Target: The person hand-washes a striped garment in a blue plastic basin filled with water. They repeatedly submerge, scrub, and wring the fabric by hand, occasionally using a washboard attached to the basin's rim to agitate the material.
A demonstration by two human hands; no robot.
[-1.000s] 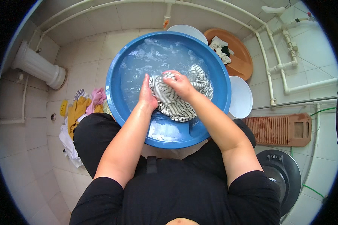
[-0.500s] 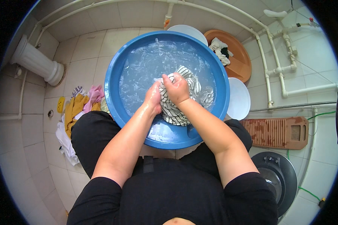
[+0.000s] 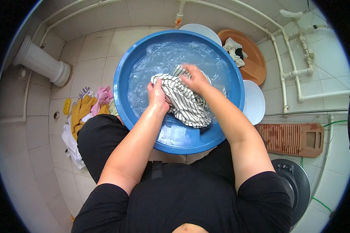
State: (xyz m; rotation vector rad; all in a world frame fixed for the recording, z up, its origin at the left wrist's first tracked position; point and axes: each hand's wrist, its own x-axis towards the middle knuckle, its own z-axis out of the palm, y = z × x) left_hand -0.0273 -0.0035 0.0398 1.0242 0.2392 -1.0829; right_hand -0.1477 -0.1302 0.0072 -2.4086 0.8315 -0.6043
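A wet white garment with black stripes (image 3: 188,106) is bunched over the near part of a blue basin (image 3: 120,83), partly above the cloudy water (image 3: 175,52). My left hand (image 3: 158,97) grips its left side, thumb on top and the other fingers under the cloth. At its upper right, my right hand (image 3: 197,80) has a fold of the same garment between thumb and fingers; the fingertips are slightly blurred. The basin's built-in ridged washboard (image 3: 177,134) shows below the cloth, which covers part of it.
Clothes (image 3: 83,110) lie heaped on the floor at left, beside a yellow brush-like object (image 3: 67,106). Right of the basin are a brown tub (image 3: 256,72) holding cloth, a white lid-like disc (image 3: 254,103) and a brown washboard (image 3: 287,139). White pipes (image 3: 282,73) run along the wall.
My hands have moved apart, my right hand shifting rightward. The garment, earlier bunched between them, is now spread wider. The whole view has shifted slightly.
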